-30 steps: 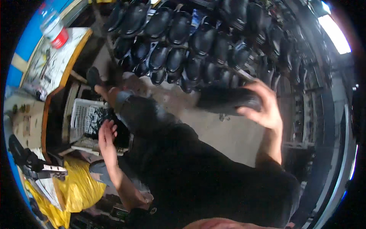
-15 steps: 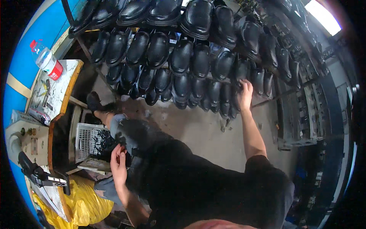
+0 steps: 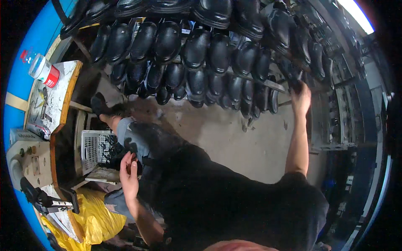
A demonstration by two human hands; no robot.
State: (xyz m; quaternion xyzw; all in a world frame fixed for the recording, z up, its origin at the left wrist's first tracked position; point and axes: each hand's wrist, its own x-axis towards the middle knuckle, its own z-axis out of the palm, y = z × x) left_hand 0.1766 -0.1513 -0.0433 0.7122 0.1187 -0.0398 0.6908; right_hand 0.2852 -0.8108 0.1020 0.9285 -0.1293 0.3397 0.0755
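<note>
Bottle (image 3: 41, 69) — red printed label (image 3: 51, 77) | left hand (image 3: 129, 178): fingers slightly parted | right hand (image 3: 301, 98) — by black shoes (image 3: 287, 69), grip unclear

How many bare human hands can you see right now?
2: the left hand, loosely open, right of the white perforated plastic basket; the right hand, by the glossy black shoes, toward the view's right. Others may be hidden behind the shoes.

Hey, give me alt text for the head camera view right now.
A person's right hand reaches to the right part of a rack with rows of black slip-on shoes. The left hand, loosely open, is near a white plastic crate holding black pieces; at upper left, a bottle stands on a worktop.
</note>
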